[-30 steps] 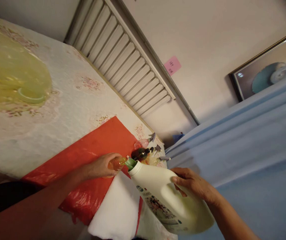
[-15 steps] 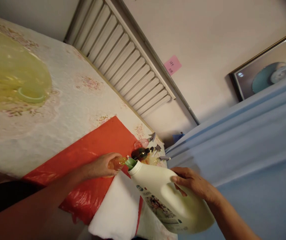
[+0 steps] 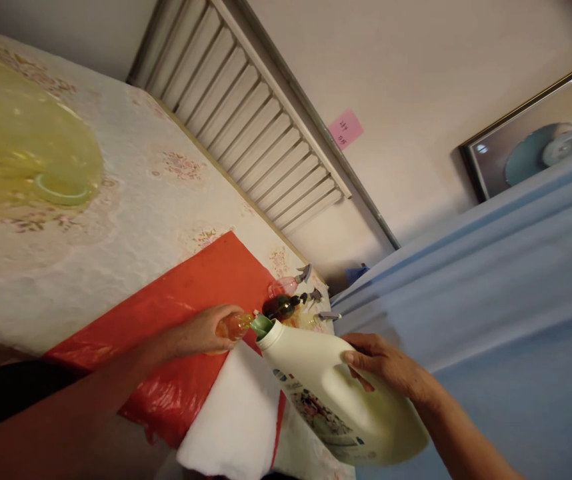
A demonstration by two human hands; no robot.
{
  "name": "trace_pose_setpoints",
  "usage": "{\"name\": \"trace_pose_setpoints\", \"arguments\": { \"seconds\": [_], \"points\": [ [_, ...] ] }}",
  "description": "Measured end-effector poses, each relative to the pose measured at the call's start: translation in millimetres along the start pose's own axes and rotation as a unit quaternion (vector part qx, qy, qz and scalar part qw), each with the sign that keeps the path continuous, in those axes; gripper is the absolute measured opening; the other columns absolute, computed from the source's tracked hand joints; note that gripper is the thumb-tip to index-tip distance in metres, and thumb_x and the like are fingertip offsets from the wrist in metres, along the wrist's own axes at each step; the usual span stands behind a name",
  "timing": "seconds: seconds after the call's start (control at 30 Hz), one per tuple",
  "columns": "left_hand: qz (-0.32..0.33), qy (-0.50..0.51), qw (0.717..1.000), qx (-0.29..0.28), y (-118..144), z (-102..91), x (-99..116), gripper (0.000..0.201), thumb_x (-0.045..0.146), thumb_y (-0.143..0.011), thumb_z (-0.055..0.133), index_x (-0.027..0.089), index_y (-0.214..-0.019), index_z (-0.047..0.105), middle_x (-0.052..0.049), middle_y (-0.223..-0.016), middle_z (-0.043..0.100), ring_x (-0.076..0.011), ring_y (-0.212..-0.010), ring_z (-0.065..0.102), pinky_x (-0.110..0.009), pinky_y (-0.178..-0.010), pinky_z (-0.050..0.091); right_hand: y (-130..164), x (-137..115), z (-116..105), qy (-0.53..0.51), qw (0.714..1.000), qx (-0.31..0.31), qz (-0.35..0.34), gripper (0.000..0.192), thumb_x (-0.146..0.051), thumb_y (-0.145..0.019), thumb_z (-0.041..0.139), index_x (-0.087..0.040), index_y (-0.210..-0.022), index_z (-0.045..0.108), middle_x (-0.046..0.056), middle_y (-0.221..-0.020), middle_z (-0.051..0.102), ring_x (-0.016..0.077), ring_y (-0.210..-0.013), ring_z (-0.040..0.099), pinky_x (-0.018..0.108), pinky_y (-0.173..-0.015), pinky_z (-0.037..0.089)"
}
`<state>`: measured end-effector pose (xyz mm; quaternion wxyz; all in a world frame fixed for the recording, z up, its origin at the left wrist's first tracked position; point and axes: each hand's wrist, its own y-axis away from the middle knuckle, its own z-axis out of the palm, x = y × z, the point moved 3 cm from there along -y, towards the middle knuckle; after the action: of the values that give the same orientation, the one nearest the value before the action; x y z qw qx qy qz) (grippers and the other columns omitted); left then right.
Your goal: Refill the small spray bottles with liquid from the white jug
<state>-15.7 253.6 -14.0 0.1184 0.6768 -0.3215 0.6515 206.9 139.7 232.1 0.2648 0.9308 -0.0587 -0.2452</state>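
Left hand (image 3: pixel 205 331) wrapped around small amber bottle (image 3: pixel 235 326), held over red plastic sheet (image 3: pixel 186 300) near table's (image 3: pixel 131 220) far-right corner. Right hand (image 3: pixel 385 366) clamped on handle side of large white jug (image 3: pixel 336 393), tipped with green spout (image 3: pixel 261 326) touching amber bottle's mouth. White cloth (image 3: pixel 236 420) under jug, at table's near edge. Three spray bottles (image 3: pixel 286 303) just beyond spout, at corner. Blue fabric (image 3: pixel 491 300) to right.
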Motion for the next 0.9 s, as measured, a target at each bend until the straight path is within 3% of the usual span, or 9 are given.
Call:
{"name": "trace_pose_setpoints", "arguments": {
  "seconds": [0.9],
  "points": [
    [-0.014,0.0,1.0,0.004,0.1,1.7,-4.9,0.052,0.026,-0.068,0.065,0.022,-0.119,0.057,-0.006,-0.123,0.066,-0.0282,-0.11,0.061,-0.031,-0.085,0.048,0.0,-2.4,-1.2,0.006,1.0,0.001,0.002,0.045,-0.061,-0.085,0.059,-0.016,-0.082,0.059,-0.002,-0.064,0.053,0.0076,-0.048,0.045,0.022,-0.048,0.034]
  ]
}}
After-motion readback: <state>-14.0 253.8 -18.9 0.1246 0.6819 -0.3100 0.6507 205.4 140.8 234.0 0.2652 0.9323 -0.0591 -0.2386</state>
